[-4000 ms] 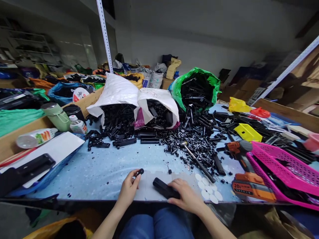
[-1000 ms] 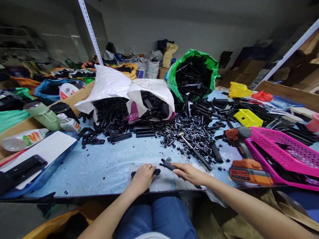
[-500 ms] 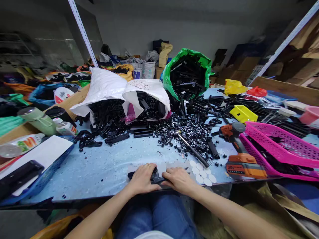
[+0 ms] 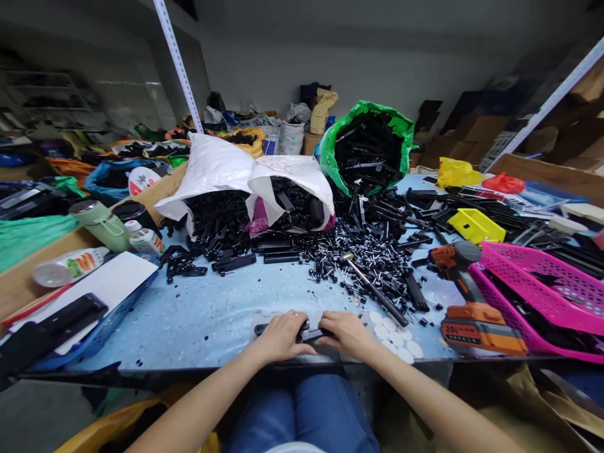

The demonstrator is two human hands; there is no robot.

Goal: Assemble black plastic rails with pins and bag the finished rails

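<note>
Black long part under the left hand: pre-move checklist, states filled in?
1. Left hand over the black long part: ok.
2. Right hand on the dark piece between the hands: ok.
3. Dark piece seated in the long part: cannot tell, fingers cover it.
4. Hammer clear of both hands: ok.
5. Cordless drill clear of both hands: ok, by the pink basket.
6. White discs well away from the right hand: not ok, close beside it.

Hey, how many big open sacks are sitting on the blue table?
3: a white sack on the left, a smaller white sack beside it, and a green sack to the right.
</note>
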